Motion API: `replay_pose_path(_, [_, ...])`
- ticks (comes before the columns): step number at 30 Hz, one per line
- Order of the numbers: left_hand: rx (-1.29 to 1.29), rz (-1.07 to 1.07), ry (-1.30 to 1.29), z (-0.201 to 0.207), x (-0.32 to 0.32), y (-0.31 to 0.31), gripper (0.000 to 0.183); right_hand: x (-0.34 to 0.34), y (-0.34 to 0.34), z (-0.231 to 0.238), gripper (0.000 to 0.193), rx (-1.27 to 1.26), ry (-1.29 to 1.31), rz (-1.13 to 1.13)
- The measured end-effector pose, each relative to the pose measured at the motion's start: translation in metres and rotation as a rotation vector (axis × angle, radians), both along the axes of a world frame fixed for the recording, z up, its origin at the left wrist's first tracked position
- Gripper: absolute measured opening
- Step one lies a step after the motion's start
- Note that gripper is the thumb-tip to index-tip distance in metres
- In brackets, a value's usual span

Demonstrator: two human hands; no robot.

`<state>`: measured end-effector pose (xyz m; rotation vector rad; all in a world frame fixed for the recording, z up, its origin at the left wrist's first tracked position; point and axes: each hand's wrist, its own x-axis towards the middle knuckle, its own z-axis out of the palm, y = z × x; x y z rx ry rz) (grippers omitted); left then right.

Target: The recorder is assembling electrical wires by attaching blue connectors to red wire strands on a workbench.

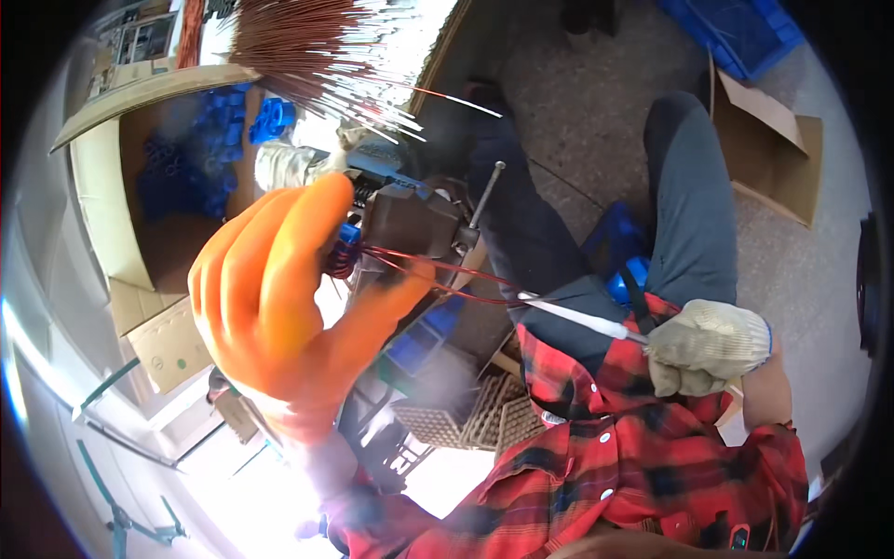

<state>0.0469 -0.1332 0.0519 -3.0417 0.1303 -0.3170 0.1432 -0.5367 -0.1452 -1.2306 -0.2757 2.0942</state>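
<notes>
Far left of the dark machine, I had a cardboard box with blue plastic parts inside. Nearer the machine's left side was the left hand in an orange glove, thumb and forefinger apart around the coil; I could not tell whether it pinched it. Above and left of the machine, I saw a bundle of brown-red wires with white tips. The coil sat just beside the machine's left edge: dark red, shiny, wound in tight close turns under a blue top. From it, two thin red wires ran loosely past the machine's lower right, going into a smooth white sleeve, straight and slanting down. Well right of the machine, I had the right hand in a pale knitted glove, fingers curled firmly about the sleeve's far end. Farther up and right of the machine stood an open carton.
</notes>
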Motion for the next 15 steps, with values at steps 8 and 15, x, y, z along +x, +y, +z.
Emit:
replay_pose_path(8, [-0.224,0.225,-0.234,-0.022,0.004,-0.022,0.058,0.028,0.062,0.023,0.033,0.047,-0.328,0.027])
replay_pose_path(15, [-0.264,0.366,-0.424,-0.018,0.008,-0.033,0.049,0.005,0.126,0.051,0.031,0.453,-0.85,0.036])
